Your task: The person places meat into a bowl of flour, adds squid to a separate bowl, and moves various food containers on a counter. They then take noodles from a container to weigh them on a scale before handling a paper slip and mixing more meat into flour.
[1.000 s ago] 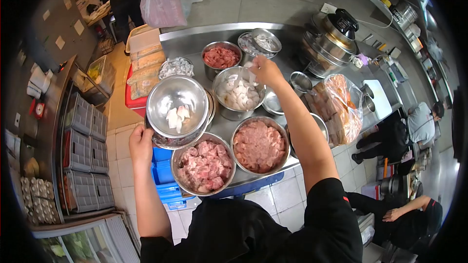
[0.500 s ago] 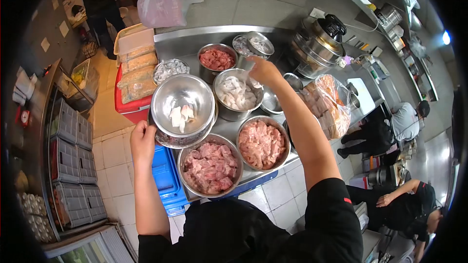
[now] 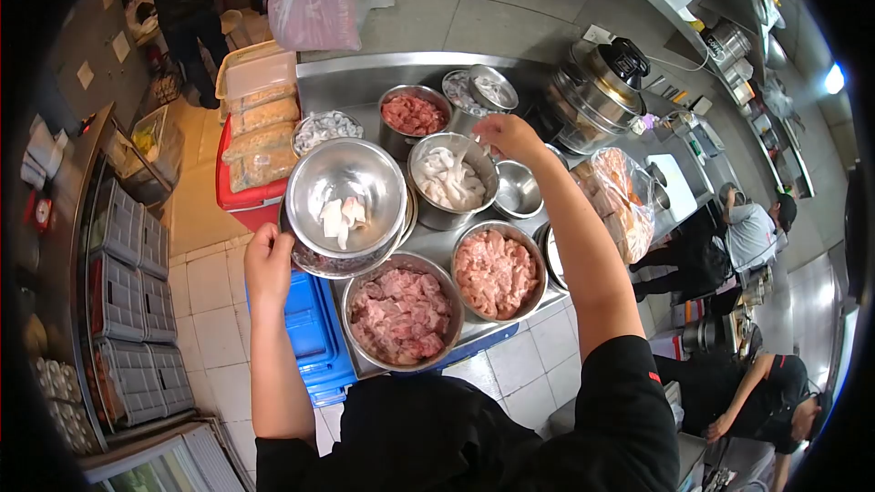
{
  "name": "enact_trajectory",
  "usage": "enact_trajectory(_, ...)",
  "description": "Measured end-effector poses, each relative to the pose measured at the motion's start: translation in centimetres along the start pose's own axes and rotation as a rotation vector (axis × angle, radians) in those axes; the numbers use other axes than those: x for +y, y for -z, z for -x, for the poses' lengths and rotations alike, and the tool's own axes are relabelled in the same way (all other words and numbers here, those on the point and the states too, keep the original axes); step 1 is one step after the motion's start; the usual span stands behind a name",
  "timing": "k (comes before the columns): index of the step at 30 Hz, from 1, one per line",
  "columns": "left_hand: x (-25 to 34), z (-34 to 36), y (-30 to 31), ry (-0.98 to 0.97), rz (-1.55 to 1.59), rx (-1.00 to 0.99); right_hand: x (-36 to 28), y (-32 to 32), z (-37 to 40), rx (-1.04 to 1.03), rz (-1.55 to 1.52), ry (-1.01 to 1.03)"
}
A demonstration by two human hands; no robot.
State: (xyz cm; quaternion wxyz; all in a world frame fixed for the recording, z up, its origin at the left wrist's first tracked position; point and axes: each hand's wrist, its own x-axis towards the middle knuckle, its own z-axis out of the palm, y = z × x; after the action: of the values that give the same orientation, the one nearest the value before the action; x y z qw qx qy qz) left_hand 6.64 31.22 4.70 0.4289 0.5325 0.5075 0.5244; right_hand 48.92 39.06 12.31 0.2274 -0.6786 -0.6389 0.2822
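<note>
A: Left side first. Clearance?
B: Grey crates (image 3: 132, 292) far left, then bare floor tiles (image 3: 214, 310) up to the blue bin (image 3: 319, 337) and red cooler (image 3: 244, 211). Left hand (image 3: 269, 260) is out by the counter's (image 3: 427, 246) left edge.

A: Its grip?
B: Closed on the rim of the lower bowl (image 3: 321, 264), fingertips out of sight. Upper bowl (image 3: 319, 178) sits over that, white pieces (image 3: 342, 223) inside.

A: Middle?
B: Pot (image 3: 447, 219) of white strips (image 3: 448, 180), just right of the bowls. Chunky meat bowl (image 3: 401, 366) and paler meat bowl (image 3: 499, 320) crowd the front edge. Narrow bare steel between those and the pot.

A: Right hand (image 3: 512, 138)?
B: Over the pot's right rim, fingers bunched, pale blur near the tips. Can't tell if it's pinching a strip. Small steel bowl (image 3: 519, 187) just beside, bagged bread (image 3: 620, 200) further right: tight that side.

A: Hidden or cut off?
B: Lower bowl mostly covered by the upper; its contents are hard to make out. Pot's bottom buried under strips. Top-left person (image 3: 187, 0) cropped by the frame; bottom-right person (image 3: 775, 392) runs into the dark lens edge.
</note>
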Motion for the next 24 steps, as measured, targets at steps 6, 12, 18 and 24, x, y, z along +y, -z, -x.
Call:
enact_trajectory(6,0.1,0.4,-0.8,-0.023,-0.003,-0.009,-1.7,1.3,1.3,0.155,-0.034,0.143)
enact_trajectory(12,0.4,0.4,-2.1,-0.022,-0.056,-0.036,-4.4,3.5,3.7,0.256,-0.302,0.274)
enact_trajectory(18,0.7,-0.1,-3.8,-0.002,-0.093,-0.095,-10.7,5.3,7.9,0.309,-0.465,0.485)
enact_trajectory(24,0.6,-0.2,-5.1,-0.088,-0.178,-0.163,-16.0,4.2,12.2,0.327,-0.465,0.574)
